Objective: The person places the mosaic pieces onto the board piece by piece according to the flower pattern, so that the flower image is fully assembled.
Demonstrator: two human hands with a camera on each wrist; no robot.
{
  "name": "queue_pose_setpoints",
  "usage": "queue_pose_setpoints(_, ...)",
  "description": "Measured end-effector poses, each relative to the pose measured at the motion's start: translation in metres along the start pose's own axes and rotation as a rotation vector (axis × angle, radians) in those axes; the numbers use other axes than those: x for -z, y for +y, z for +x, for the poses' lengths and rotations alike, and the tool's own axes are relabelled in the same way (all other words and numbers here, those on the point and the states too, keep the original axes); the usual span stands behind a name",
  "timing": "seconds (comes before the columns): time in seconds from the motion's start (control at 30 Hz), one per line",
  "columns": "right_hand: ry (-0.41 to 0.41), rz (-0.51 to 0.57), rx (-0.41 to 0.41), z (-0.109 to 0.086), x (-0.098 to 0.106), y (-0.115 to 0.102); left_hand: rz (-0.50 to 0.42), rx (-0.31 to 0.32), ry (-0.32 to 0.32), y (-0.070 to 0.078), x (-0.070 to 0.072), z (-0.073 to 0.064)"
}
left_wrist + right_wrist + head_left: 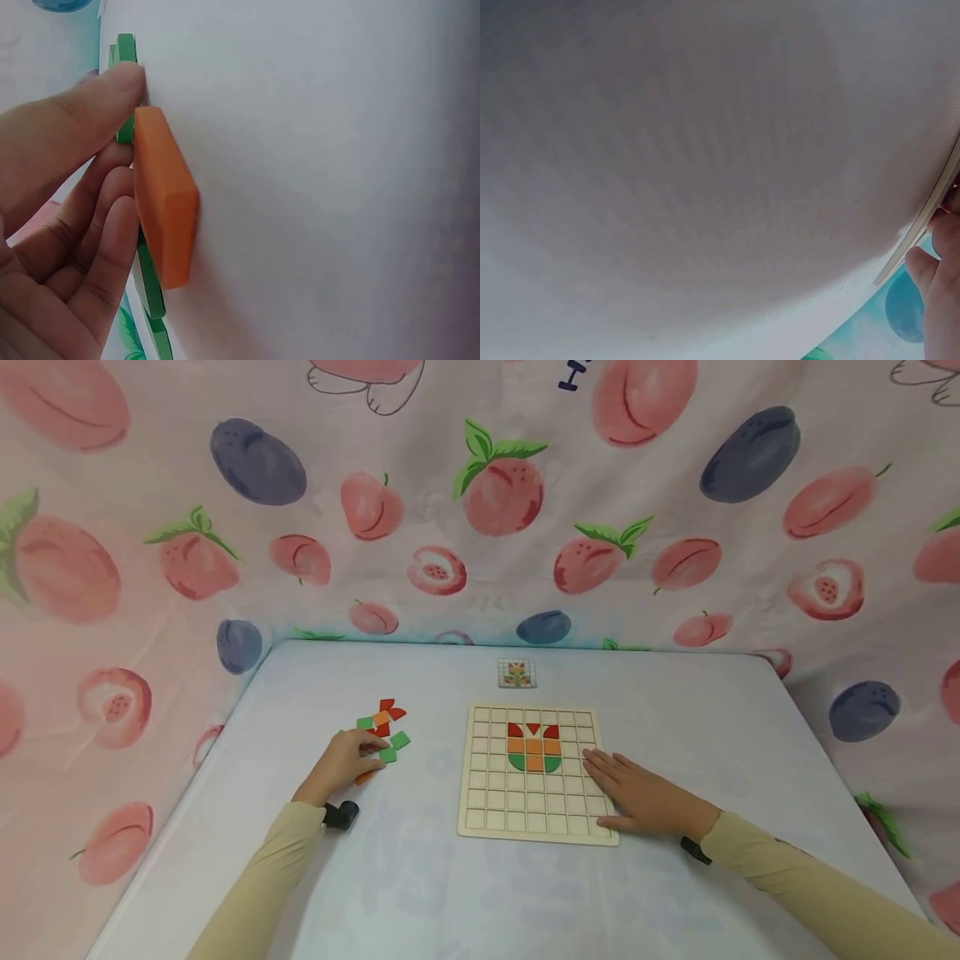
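My left hand [348, 764] is among loose coloured tiles on the left. Its thumb and index finger close on the edges of a green square tile [387, 755], partly hidden behind the thumb in the left wrist view. An orange tile [166, 199] lies right beside these fingers. My right hand [648, 797] rests flat, fingers straight, on the right edge of a wooden grid board [498, 818]. On the board, red, orange and green tiles form a tulip head [533, 747]. The right wrist view catches only part of that hand [943, 281] at its border.
Red tiles [387, 704], another orange tile [382, 718] and more green tiles [401, 740] lie around the left hand. A small pattern card [517, 673] sits behind the board on the white table [420, 877]. A fruit-print cloth [442, 510] hangs at the back.
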State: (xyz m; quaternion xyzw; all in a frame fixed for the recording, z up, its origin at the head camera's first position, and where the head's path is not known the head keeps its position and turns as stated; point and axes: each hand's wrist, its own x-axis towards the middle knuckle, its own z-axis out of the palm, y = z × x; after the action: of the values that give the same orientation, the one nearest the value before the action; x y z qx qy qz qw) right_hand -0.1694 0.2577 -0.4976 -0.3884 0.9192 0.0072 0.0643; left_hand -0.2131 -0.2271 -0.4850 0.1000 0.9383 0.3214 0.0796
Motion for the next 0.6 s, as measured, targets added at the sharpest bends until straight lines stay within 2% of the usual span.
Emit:
queue_pose_setpoints(0.33, -0.033, 0.018, -0.031, -0.0001, 0.004, -0.002, -0.055, -0.002, -0.003, -0.003, -0.0012, 0.0026)
queue_pose_setpoints(0.6, -0.033, 0.012, -0.03, 0.0001, 0.0042, -0.0032, -0.154, -0.026, 0.001, 0.0054, -0.0024, 0.0036)
